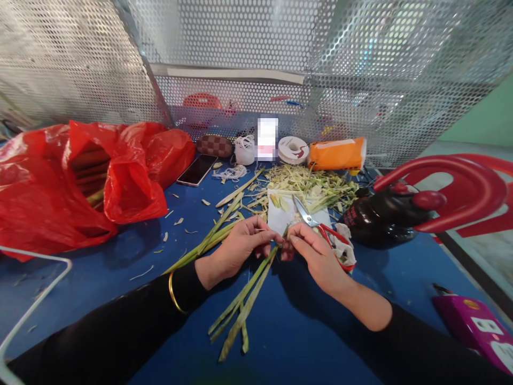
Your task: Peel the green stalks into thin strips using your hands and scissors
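Note:
My left hand [240,247] and my right hand [310,255] meet over the blue table [120,267], both pinching the top end of a bundle of green leaf strips [244,299] that trails toward me. My right hand also holds red-handled scissors [316,222], blades pointing away and up to the left. More green strips [208,238] lie under my left wrist. A gold bangle sits on my left wrist.
A red plastic bag [80,176] holding stalks lies at left. A phone [197,170], checked pouch [214,145], thread rolls [245,149], tape roll [293,150] and orange packet [337,154] line the mesh wall. Leaf trimmings [312,184], white paper, a black-red object [396,211] and a purple power strip [476,326] sit right.

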A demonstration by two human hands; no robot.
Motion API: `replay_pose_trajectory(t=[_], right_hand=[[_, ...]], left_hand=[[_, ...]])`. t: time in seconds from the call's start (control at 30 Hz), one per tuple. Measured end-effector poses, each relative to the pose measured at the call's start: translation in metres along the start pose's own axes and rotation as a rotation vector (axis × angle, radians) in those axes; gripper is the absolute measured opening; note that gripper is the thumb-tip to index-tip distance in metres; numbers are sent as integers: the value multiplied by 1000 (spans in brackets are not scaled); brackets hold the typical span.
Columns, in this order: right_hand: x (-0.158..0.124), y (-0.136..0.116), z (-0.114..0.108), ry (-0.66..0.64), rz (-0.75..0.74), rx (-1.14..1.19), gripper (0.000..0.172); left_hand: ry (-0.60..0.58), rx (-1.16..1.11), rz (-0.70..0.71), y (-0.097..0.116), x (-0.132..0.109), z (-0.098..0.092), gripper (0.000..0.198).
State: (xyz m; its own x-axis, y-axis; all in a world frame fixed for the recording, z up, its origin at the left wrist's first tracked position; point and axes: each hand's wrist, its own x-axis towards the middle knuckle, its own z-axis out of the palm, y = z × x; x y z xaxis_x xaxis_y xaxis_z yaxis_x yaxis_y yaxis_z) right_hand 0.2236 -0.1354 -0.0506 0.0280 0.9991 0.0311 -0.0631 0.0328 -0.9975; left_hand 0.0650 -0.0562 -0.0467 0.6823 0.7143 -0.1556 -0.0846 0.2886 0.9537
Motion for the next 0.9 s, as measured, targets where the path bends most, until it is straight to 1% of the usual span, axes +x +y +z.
replay_pose_trajectory(t=[0.13,0.27,0.33,0.47,0.57,0.67,0.73,0.83,0.9], right_hand=[[-1,1,-2,-5,13,164,14],[-3,0,0,-74,88,251,14],[-3,0,2,-88,70,196,16],[-3,0,5,-91,-9,-64,19],[-4,-1,5,-98,-33,-232,18],[-3,-2,5,-89,-45,-334,18],[-1,-1,5,-77,-38,-337,18],[1,1,5,-50,10,-238,15],[2,3,5,-54,37,-173,11]], left_hand=[[24,68,5,1,0,2,25],[28,107,-6,2,-1,3,26],[34,109,-4,1,-1,4,25],[54,132,17,-1,1,6,24],[60,156,37,-4,2,8,23],[81,179,43,-6,2,9,21],[106,192,42,-5,2,7,22],[140,222,53,-4,2,4,23],[151,256,92,-2,1,2,23]])
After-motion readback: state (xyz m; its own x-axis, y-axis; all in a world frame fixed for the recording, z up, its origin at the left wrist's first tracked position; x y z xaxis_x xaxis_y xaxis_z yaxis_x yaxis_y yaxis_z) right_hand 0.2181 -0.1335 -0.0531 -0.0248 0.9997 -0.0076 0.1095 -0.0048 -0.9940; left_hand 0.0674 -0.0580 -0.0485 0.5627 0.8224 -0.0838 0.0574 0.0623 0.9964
